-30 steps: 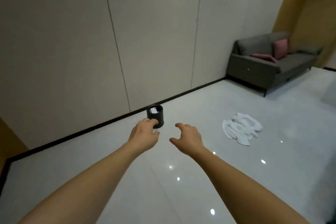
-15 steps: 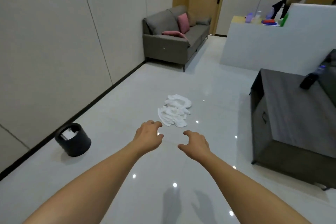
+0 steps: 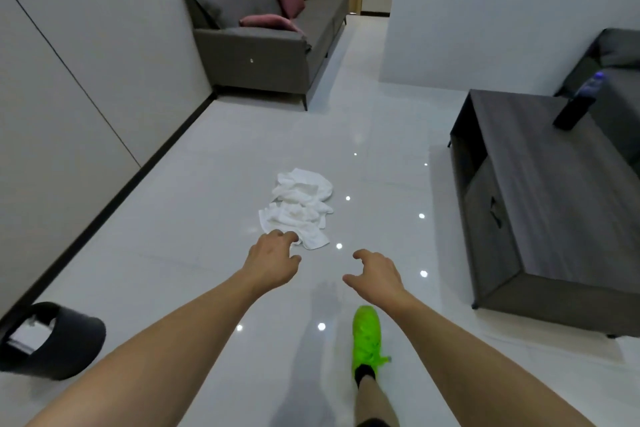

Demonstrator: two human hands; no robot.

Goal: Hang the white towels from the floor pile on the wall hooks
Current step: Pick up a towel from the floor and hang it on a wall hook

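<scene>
The white towels (image 3: 300, 208) are seen lying in a crumpled heap on the glossy floor (image 3: 194, 204), out in the open between the wall on the left and the dark cabinet (image 3: 540, 211) on the right, well short of the grey sofa (image 3: 263, 45); nothing is stacked on them, so any loose edge can be taken from above. Both bare arms are held out in front of the body and angled down toward the heap, presumably so that the cloth can be gathered as soon as it is within reach. The left hand (image 3: 273, 262) is carried with its fingers (image 3: 287, 236) loosely curled and spread, nothing being held in them; in the picture they overlap the near edge of the towels, but whether the cloth is actually touched cannot be told, since the hand appears to be raised above the floor. The right hand (image 3: 375, 274) is kept a little apart to the right, likewise unclenched and empty, its thumb and fingers arched as if readied for a pinch. A bright green shoe (image 3: 366, 336) is planted forward, which suggests a step toward the pile. A black bin (image 3: 52, 343) stands by the wall at lower left, clear of the path. No wall hooks are shown, so the hanging is judged not yet begun.
</scene>
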